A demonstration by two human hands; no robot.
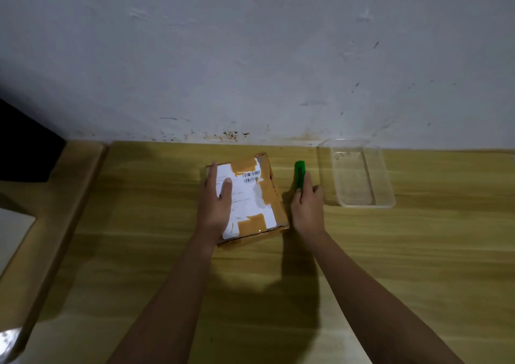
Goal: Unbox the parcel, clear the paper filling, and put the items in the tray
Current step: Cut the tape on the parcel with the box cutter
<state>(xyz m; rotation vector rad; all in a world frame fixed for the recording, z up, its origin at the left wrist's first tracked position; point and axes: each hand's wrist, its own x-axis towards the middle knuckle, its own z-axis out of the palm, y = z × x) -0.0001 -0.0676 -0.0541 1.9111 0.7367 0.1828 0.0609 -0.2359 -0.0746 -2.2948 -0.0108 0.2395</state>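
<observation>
A small cardboard parcel [253, 196] lies closed on the wooden table, with a white shipping label and strips of brown tape on top. My left hand [217, 199] rests flat on its left side, fingers wrapped over the far left edge. Just right of the parcel, my right hand [308, 207] grips a green box cutter [299, 172], whose upper end points toward the wall. A clear plastic tray [359, 174] stands further right, near the wall, with nothing visible inside.
The wooden table [139, 252] runs along a stained grey wall [250, 56]. A raised wooden ledge [55, 210] borders the table's left side, with a dark object [25, 151] beyond it.
</observation>
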